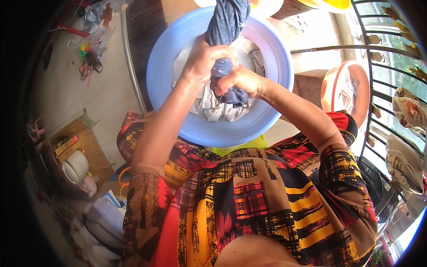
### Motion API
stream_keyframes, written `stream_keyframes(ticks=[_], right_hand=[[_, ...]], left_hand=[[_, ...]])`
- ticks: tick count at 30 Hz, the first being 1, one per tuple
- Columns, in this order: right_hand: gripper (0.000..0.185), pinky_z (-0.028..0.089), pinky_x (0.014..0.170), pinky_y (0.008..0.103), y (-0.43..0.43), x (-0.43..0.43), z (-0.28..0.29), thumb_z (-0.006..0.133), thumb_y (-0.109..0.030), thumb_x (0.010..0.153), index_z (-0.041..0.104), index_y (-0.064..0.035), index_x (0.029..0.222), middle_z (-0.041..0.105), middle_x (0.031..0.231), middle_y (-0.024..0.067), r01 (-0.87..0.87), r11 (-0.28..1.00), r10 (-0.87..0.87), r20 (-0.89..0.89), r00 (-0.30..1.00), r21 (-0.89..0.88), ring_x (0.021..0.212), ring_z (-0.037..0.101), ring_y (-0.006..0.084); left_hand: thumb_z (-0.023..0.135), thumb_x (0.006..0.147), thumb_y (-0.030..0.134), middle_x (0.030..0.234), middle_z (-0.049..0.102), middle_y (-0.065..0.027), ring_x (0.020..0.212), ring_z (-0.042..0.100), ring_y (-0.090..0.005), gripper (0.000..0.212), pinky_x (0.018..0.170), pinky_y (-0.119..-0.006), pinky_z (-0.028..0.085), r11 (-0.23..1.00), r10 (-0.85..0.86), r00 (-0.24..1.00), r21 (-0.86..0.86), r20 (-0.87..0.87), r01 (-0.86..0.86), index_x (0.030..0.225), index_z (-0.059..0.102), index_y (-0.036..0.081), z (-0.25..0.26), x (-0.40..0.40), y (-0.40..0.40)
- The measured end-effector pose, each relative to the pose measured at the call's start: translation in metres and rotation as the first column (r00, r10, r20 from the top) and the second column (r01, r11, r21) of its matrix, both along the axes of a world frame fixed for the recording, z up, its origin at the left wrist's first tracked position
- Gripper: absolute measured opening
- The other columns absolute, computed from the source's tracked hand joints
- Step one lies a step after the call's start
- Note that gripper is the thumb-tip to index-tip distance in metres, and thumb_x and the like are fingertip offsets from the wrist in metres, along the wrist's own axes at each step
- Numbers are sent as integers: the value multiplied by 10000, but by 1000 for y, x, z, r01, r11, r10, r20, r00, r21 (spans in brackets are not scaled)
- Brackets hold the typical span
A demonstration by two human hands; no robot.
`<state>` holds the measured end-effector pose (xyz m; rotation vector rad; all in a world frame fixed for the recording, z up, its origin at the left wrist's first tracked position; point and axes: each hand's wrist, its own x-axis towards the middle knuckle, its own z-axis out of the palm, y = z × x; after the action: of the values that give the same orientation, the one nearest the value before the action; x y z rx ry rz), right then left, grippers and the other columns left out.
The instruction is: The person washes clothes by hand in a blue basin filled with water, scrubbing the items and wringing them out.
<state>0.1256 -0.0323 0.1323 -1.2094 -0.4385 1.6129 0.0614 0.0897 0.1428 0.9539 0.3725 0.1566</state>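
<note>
A twisted dark blue-grey cloth point(228, 23) runs upright through both my hands, over a large blue plastic basin point(163, 103). My left hand point(201, 60) grips the cloth at the upper part of the twist. Just below and to the right, my right hand point(242, 80) is closed around its lower part, and the cloth's crumpled end hangs beneath. White or cream cloth point(213, 110) lies wet-looking in the basin, with a greyish piece point(258, 61) near the right side. The upper end of the dark cloth runs out of the picture.
An orange basin point(362, 90) with light cloth stands at the right, beside a brown block point(308, 83) and a barred window point(383, 96). Something yellow-green point(250, 145) shows under the blue basin. Plastic bags and small items lie at upper left; cardboard point(93, 150) with a white pot point(76, 165) at lower left.
</note>
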Motion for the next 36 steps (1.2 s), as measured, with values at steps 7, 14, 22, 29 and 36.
stream_keyframes(ticks=[7, 14, 22, 29, 36], right_hand=[[338, 488, 655, 259, 0, 24, 1, 699, -31, 568, 603, 11, 890, 619, 778, 77, -120, 992, 127, 219, 967, -46, 681, 592, 147], [482, 462, 766, 295, -1, 40, 13, 722, -86, 580, 557, -5, 1026, 611, 870, 81, 34, 982, -154, 673, 723, 187, 796, 571, 163], [576, 496, 744, 391, 5, 24, 20, 708, -137, 622, 466, -54, 1139, 615, 934, 183, -210, 975, -43, 987, 157, 76, 856, 611, 338], [595, 504, 698, 398, 11, 34, 16, 780, -261, 606, 422, -81, 1046, 548, 973, 106, -521, 809, 245, 962, -124, -273, 817, 618, 306], [878, 363, 968, 408, -3, 50, 14, 818, -271, 561, 358, -160, 1300, 425, 1259, 109, -446, 893, 69, 998, 13, -56, 1197, 413, 289]], left_hand=[[539, 878, 296, 924, 586, -69, 814, 582, -184, 336, 746, -333, 478, 986, 164, 986, -30, 35, -163, 1050, 511, 8, -12, -2, -10], [302, 930, 483, 1230, 499, -98, 1179, 420, -236, 548, 1034, -410, 263, 796, 215, 971, -595, 108, -110, 1231, 446, 48, -8, -8, 10], [485, 900, 335, 1085, 575, -163, 1040, 534, -278, 394, 917, -372, 418, 955, 90, 990, -292, 105, -56, 1070, 540, -17, -78, -14, 36], [601, 799, 345, 1226, 495, -145, 1078, 529, -262, 628, 821, -445, 502, 919, -230, 971, -344, -63, 195, 1305, 362, 60, -42, -34, -11], [545, 768, 188, 1136, 516, -155, 905, 580, -215, 558, 751, -347, 526, 946, -146, 989, -294, -10, 136, 1274, 379, 21, -34, -31, -14]])
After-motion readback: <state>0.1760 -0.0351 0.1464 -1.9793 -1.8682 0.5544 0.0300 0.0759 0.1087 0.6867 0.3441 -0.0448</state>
